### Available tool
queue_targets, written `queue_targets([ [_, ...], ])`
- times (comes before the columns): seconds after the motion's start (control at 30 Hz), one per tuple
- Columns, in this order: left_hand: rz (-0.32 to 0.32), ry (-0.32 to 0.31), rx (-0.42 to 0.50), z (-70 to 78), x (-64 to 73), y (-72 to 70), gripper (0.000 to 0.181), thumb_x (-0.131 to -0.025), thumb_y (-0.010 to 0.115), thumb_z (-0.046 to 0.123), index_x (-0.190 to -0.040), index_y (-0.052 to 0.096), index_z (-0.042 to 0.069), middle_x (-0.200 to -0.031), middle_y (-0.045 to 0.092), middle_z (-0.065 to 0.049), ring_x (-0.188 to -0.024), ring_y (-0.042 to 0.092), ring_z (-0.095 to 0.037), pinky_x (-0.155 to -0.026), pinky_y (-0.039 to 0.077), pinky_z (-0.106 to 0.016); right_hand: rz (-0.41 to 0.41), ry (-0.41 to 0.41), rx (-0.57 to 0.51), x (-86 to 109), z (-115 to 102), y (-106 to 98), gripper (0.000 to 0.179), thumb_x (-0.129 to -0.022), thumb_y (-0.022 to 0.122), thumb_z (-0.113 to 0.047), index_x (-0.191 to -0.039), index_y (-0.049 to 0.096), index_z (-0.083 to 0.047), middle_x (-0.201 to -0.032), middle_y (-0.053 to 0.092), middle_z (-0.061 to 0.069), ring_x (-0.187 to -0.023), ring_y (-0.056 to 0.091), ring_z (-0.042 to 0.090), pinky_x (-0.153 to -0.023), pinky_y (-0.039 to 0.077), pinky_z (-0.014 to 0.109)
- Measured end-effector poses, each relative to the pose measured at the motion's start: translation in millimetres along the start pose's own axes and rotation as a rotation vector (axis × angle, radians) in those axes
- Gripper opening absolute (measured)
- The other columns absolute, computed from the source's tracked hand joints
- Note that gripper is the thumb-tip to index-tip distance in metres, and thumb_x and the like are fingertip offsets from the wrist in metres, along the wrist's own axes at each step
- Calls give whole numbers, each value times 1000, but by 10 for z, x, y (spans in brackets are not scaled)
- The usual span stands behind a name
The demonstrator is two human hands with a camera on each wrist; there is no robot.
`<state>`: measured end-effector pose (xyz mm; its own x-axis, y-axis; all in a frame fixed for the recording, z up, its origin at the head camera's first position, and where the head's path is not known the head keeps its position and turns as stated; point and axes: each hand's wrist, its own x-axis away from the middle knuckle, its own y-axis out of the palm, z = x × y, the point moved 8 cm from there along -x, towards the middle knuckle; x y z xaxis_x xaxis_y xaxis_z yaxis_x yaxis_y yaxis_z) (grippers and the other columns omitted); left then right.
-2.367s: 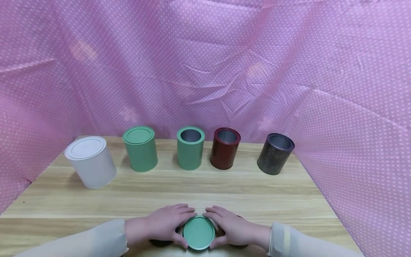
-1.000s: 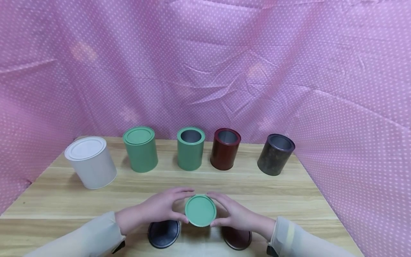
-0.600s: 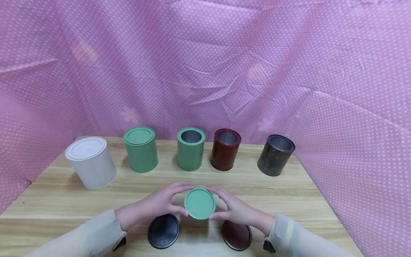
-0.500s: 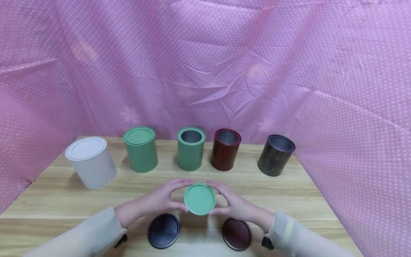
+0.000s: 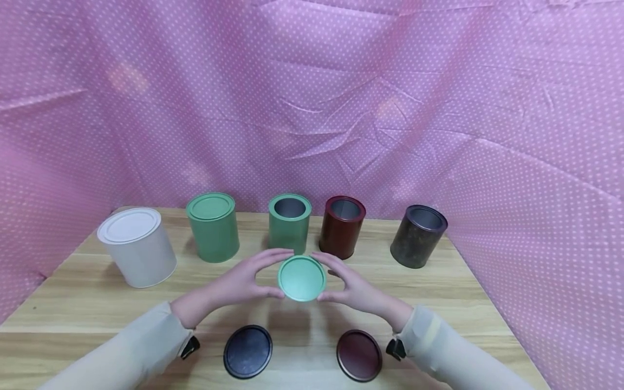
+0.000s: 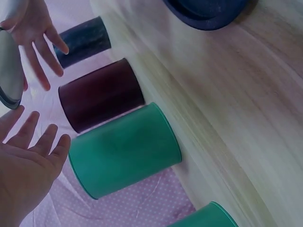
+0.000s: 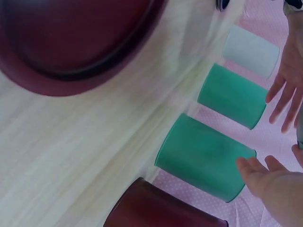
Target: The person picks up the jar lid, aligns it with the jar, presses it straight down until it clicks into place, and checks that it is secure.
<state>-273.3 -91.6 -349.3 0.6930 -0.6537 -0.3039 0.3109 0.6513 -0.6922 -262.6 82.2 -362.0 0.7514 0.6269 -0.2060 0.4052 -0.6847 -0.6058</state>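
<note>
Between both hands a round green lid (image 5: 302, 278) is held up above the table, in front of the open green can (image 5: 290, 227). My left hand (image 5: 240, 281) grips its left rim with fingertips and thumb. My right hand (image 5: 355, 291) grips the opposite rim the same way. In the left wrist view the lid's grey underside (image 6: 8, 71) shows at the left edge, clear of the table. The open green can (image 7: 206, 158) stands beyond the hands in the right wrist view. Nearer the body, a black lid (image 5: 248, 351) and a dark red lid (image 5: 359, 355) lie flat.
A white can (image 5: 138, 249) and a green can (image 5: 213, 230), both lidded, stand at the back left. An open dark red can (image 5: 339, 235) and an open black can (image 5: 416, 241) stand at the back right. Pink dotted cloth (image 5: 312, 97) surrounds the wooden table (image 5: 146, 309).
Both hands have lifted the green lid off the table's front and carried it forward toward the open green can. The black and dark red lids, partly covered before, now show fully.
</note>
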Motion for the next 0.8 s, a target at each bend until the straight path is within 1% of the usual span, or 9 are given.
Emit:
queue_targets([
  [0.17, 33, -5, 25, -35, -43, -59, 76, -76, 81, 30, -142, 48, 11, -147, 46, -13, -134, 43, -38, -103, 40, -61, -4, -16, -45, -58, 14, -33, 77, -86, 73, -14, -150, 31, -4, -155, 30, 16, -143, 28, 34, -110, 35, 58],
  [0.27, 65, 1, 33, -56, -81, -102, 75, -77, 81, 27, -142, 48, 12, -148, 45, -12, -135, 42, -38, -104, 39, -62, 11, -27, -76, -103, 19, -70, 77, -86, 72, -13, -150, 30, -3, -155, 29, 17, -144, 26, 35, -111, 33, 59],
  [0.4, 98, -18, 68, -100, -131, -156, 74, -77, 81, 23, -143, 48, 15, -150, 43, -10, -138, 38, -37, -105, 36, -64, 40, -58, -87, -174, 27, -127, 78, -86, 72, -13, -150, 29, -2, -155, 28, 18, -144, 26, 35, -113, 32, 55],
  [0.5, 102, -40, 82, -135, -172, -179, 74, -78, 80, 22, -144, 47, 16, -151, 40, -9, -140, 35, -37, -106, 34, -65, 55, -67, -96, -222, 55, -165, 79, -86, 73, -14, -150, 29, -3, -155, 29, 17, -144, 28, 33, -114, 32, 52],
  [0.67, 103, -55, 73, -185, -234, -204, 73, -81, 78, 23, -145, 45, 13, -153, 38, -11, -142, 31, -38, -107, 30, -68, 73, -56, -127, -294, 132, -216, 79, -87, 72, -15, -151, 28, -5, -156, 28, 15, -142, 33, 34, -113, 35, 49],
  [0.8, 113, -78, 80, -247, -256, -230, 72, -83, 76, 26, -146, 44, 14, -154, 35, -12, -143, 28, -39, -108, 25, -70, 80, -51, -158, -354, 152, -239, 77, -87, 71, -17, -151, 28, -5, -157, 27, 15, -140, 36, 35, -112, 35, 52],
])
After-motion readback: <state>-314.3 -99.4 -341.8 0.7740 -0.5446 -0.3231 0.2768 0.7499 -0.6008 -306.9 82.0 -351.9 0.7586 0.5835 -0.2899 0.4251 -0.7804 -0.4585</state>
